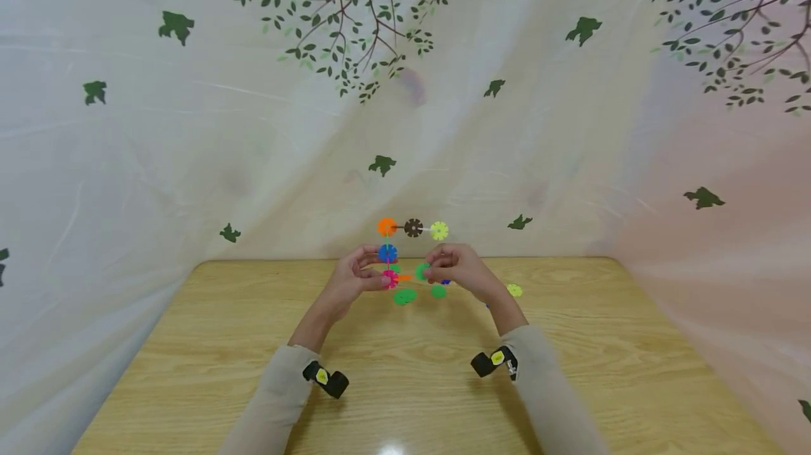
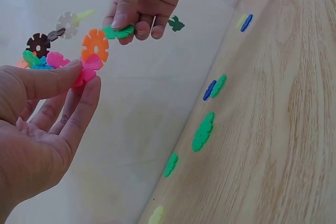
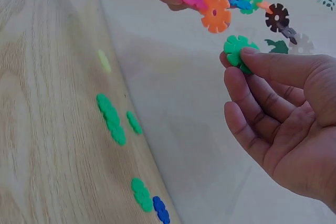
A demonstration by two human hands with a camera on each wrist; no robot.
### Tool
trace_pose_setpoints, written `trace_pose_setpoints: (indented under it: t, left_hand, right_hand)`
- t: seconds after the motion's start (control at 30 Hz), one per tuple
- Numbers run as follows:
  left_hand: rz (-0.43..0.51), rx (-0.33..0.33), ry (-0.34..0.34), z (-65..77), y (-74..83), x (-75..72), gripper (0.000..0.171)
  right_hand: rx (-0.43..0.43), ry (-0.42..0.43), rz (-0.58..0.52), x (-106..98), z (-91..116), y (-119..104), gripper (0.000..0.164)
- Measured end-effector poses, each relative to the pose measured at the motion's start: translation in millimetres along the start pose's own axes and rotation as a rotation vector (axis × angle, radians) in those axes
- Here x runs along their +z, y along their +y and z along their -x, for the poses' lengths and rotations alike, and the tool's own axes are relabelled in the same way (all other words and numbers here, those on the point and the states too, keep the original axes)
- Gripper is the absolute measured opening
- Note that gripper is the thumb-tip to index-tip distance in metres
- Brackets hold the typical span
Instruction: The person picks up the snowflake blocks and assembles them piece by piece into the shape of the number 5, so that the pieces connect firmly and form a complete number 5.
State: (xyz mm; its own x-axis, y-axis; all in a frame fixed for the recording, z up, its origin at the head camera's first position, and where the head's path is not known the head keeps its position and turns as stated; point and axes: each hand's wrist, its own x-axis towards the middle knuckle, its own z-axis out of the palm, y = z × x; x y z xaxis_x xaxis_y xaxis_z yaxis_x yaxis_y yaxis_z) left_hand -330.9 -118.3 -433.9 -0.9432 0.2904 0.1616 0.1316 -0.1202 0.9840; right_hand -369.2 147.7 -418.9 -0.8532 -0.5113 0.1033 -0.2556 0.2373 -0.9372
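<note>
My left hand point(image 1: 355, 275) pinches a pink snowflake disc point(image 2: 89, 69) between thumb and fingers. That disc belongs to a chain of interlocked plastic discs, raised above the table. Upward from it in the head view come a blue disc point(image 1: 388, 253), an orange corner disc point(image 1: 386, 227), then a dark brown disc point(image 1: 413, 228) and a yellow-green disc point(image 1: 439, 231) to the right. Another orange disc point(image 3: 216, 12) is slotted onto the pink one, facing my right hand point(image 1: 465, 272). Thumb and forefinger of that hand pinch a green disc point(image 3: 239, 52) close to this orange disc.
Several loose discs lie on the wooden table point(image 1: 393, 370) near its back edge: a large-looking green piece point(image 2: 203, 131), a green disc point(image 1: 438, 291), a blue disc point(image 3: 161, 210) and a yellow disc point(image 1: 514, 290). A leaf-printed curtain point(image 1: 285, 159) hangs behind the table.
</note>
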Motion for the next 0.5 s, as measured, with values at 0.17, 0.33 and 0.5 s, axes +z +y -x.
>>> trace_pose_setpoints:
  t: [0.17, 0.33, 0.5]
  left_hand:
    - [-0.010, 0.011, -0.003, -0.5, 0.7, 0.1, 0.053]
    - [-0.022, 0.010, 0.010, -1.1, 0.0, -1.0, 0.053]
    - [-0.025, 0.006, 0.019, -2.1, -1.1, -2.3, 0.052]
  right_hand:
    - [0.004, 0.015, -0.043, 5, -1, 0, 0.020]
    - [0.018, 0.035, -0.066, 10, -1, 2, 0.019]
    - [-0.001, 0.051, -0.111, 14, -2, 1, 0.016]
